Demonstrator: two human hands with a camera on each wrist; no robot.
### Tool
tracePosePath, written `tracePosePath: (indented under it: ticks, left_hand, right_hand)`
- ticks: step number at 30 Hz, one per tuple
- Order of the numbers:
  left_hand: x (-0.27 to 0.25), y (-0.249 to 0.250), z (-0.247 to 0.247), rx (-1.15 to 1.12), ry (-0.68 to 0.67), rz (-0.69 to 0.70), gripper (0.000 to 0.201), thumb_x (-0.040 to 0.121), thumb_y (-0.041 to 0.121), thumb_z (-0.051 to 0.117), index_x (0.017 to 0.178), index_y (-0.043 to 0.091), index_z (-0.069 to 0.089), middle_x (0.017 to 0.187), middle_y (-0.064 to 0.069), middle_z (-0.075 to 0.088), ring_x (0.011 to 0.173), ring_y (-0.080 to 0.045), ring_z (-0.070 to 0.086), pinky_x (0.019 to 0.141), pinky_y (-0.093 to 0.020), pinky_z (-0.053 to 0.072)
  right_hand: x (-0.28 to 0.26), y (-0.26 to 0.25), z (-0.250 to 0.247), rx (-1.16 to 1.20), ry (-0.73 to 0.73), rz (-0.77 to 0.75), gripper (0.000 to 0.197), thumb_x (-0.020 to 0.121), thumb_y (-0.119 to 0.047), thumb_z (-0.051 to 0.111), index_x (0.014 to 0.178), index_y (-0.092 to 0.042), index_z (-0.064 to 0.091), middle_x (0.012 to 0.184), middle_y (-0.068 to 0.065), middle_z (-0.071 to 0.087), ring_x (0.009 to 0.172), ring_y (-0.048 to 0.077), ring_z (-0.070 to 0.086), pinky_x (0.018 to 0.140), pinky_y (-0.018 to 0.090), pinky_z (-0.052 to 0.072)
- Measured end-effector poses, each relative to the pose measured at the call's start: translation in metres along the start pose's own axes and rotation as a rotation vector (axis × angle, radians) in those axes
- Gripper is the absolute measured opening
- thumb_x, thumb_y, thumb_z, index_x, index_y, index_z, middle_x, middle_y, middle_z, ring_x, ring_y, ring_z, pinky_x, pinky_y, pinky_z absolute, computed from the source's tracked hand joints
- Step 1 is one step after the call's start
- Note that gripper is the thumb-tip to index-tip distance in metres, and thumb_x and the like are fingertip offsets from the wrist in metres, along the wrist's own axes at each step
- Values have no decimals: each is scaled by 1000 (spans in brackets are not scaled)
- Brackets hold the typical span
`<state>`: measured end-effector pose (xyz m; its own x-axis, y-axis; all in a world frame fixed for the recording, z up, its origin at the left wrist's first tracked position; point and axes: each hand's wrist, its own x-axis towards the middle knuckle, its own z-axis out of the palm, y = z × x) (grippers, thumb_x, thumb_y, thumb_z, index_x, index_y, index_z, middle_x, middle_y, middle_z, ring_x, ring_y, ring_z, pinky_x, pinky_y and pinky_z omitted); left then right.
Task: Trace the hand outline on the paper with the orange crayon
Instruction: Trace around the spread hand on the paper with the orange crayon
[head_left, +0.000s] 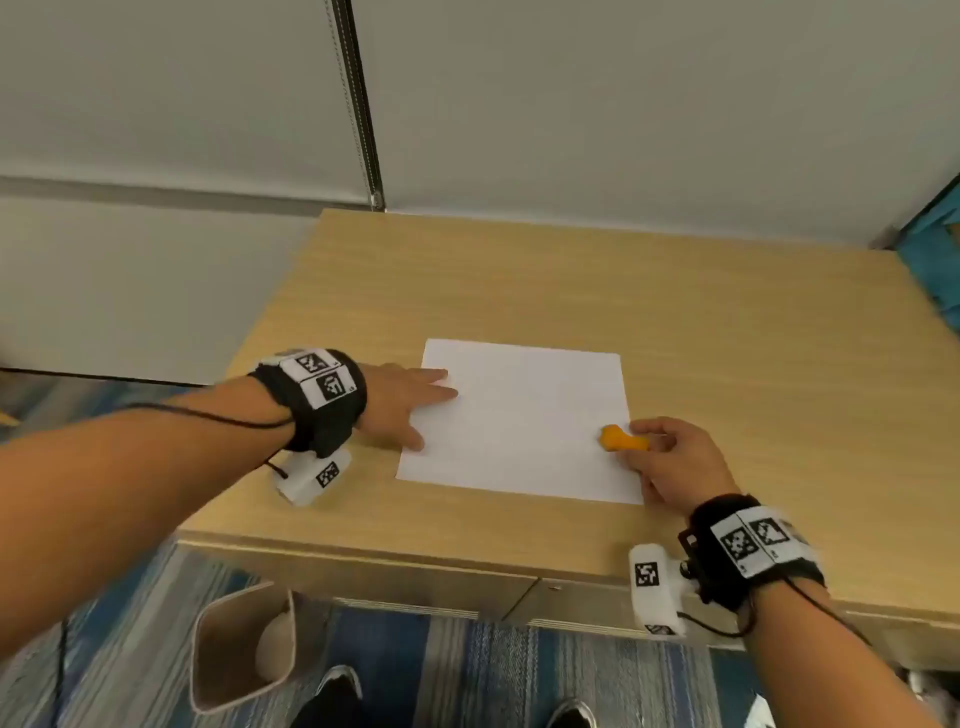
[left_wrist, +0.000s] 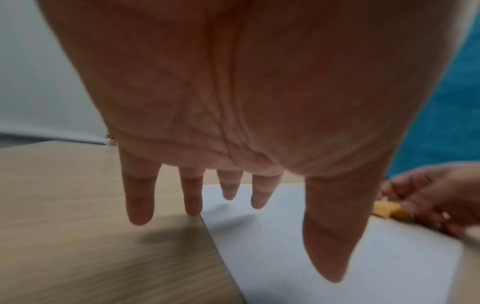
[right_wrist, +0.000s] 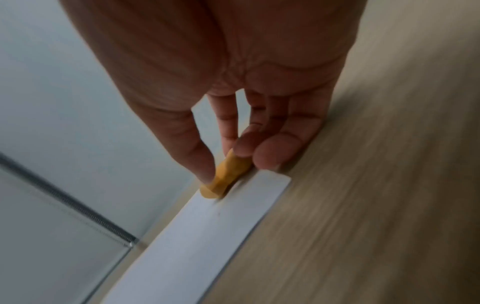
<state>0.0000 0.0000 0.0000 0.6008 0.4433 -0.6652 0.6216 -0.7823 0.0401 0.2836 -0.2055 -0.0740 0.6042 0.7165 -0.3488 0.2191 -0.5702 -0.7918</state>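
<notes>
A blank white sheet of paper (head_left: 519, 421) (left_wrist: 337, 257) (right_wrist: 194, 236) lies on the light wooden table (head_left: 727, 332). My left hand (head_left: 410, 400) (left_wrist: 233, 123) reaches over the sheet's left edge with straight, spread fingers; the left wrist view shows it hovering just above the surface. A short, chunky orange crayon (head_left: 623, 439) (left_wrist: 389, 209) (right_wrist: 226, 176) rests at the paper's right edge. My right hand (head_left: 670, 457) (right_wrist: 233, 152) pinches its rear end between thumb and fingertips, the crayon's front end lying on the paper.
The table's front edge (head_left: 467, 566) runs close to my wrists. A tan bin (head_left: 244, 644) stands on the striped blue carpet below. White walls back the table, and something teal (head_left: 935, 249) sits past its far right corner.
</notes>
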Motion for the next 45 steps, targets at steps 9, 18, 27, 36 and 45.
tracePosePath:
  ticks: [9,18,27,36,45]
  left_hand:
    - [9,7,36,304,200,34,84,90,59,58,157,25,18,160,-1,22,143,-23,28,116,-42,27]
    - [-36,12,83,203,300,58,83,84,71,57,152,34,27,153,0,27,135,-29,38,109,-47,34]
    - [-32,-17,89,85,345,224,63,83,67,59,141,55,37,143,15,33,128,-17,35,106,-42,35]
    - [-29,-18,85,171,227,211,73,86,71,53,144,67,10,158,8,6,141,-23,16,113,-46,28]
    - [-32,22,102,194,324,186,75,80,83,43,145,65,9,145,3,20,128,-25,27,109,-45,29]
  right_hand:
    - [-22,-2,10,-19,63,-115,19,81,-15,85,83,-10,67,72,9,64,59,22,55,56,30,50]
    - [-93,-20,-6,507,5,-191,11,91,-12,72,100,-16,66,93,6,73,83,25,70,80,41,56]
    - [-75,-47,46,369,-121,-248,14,95,-13,67,109,-12,69,76,5,63,69,22,65,71,37,54]
    - [-50,-59,79,152,-172,-259,15,93,-16,71,108,-12,70,76,7,65,69,24,65,68,34,49]
    - [-62,-42,85,135,-127,-329,16,91,-11,73,107,-13,68,105,15,74,86,21,67,89,41,53]
